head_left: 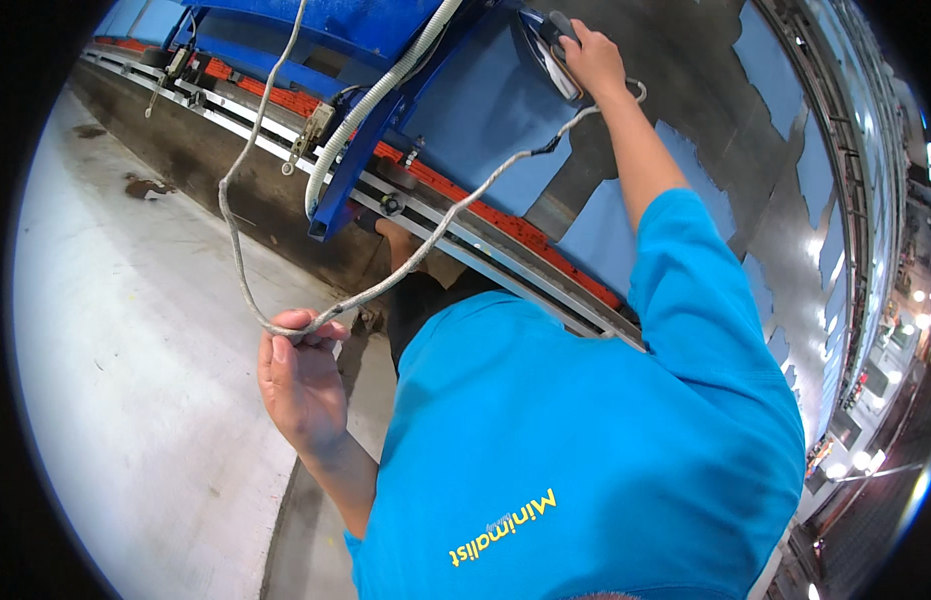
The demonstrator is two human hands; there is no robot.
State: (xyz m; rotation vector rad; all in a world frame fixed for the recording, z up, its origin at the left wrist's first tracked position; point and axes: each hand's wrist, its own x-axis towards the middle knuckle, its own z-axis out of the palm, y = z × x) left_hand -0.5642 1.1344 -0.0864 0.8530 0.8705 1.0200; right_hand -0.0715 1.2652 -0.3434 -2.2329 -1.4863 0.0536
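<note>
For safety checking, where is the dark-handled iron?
In the head view, the iron is at the top, right of centre, in the right grip, near the grey braided cord.

Off-white cord point(456, 214), dark-grey iron handle point(559, 26)

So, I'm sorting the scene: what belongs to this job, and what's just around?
Likely in use:
- iron, in the right hand
- cord, in the left hand
- dark-and-blue surface

Seemingly just around:
- blue frame
- ribbed hose

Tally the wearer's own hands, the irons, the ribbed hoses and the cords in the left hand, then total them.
Left hand and right hand: 2
Iron: 1
Ribbed hose: 1
Cord in the left hand: 1
Total: 5
</note>
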